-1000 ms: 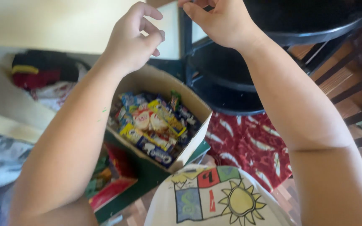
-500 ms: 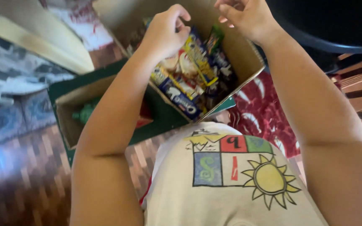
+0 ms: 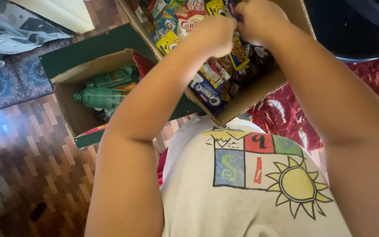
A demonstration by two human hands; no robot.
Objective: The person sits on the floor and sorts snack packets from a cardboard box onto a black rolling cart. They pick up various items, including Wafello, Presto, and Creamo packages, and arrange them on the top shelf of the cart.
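Observation:
An open cardboard box (image 3: 259,90) holds several snack packets (image 3: 207,90) in yellow, blue and red wrappers. Both my hands are down inside it, close together over the packets. My left hand (image 3: 216,33) and my right hand (image 3: 257,19) are curled with their fingers meeting at the top of a yellow and blue snack packet (image 3: 240,52), which hangs just below them. The fingertips themselves are hidden behind the backs of my hands.
Left of the snack box a green-edged cardboard box (image 3: 88,61) holds green plastic bottles (image 3: 101,96). A red patterned cloth (image 3: 286,114) lies to the right, under a dark round stand (image 3: 352,26). A patterned rug (image 3: 9,79) lies on the parquet floor (image 3: 44,175).
My view has tipped further down. Both hands have dropped from above the box into it and closed together on a packet.

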